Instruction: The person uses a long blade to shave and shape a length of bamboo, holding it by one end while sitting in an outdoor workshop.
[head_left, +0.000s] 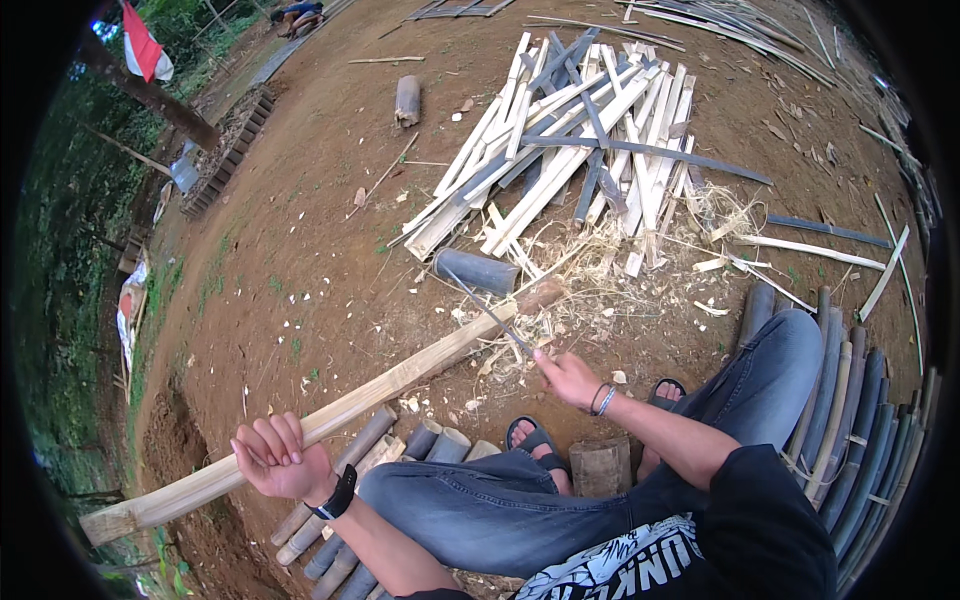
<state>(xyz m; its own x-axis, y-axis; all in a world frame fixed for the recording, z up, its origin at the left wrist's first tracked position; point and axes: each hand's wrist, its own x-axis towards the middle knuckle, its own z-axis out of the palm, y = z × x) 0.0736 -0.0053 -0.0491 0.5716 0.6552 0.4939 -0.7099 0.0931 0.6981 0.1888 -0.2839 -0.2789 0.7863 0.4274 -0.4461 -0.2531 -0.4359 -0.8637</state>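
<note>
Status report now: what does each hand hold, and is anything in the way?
Left hand grips the long bamboo slat. Right hand holds a knife, blade on the slat. Dark bamboo tube and shavings lie just beyond the slat's far end.

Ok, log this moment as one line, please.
left hand: grips bamboo slat | right hand: holds knife, blade on slat | pile of split strips ahead

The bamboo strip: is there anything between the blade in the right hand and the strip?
Nothing visible. The right hand holds the long blade, which lies directly against the bamboo strip near its far end. The left hand has its grip around the strip lower down, away from the blade.
</note>
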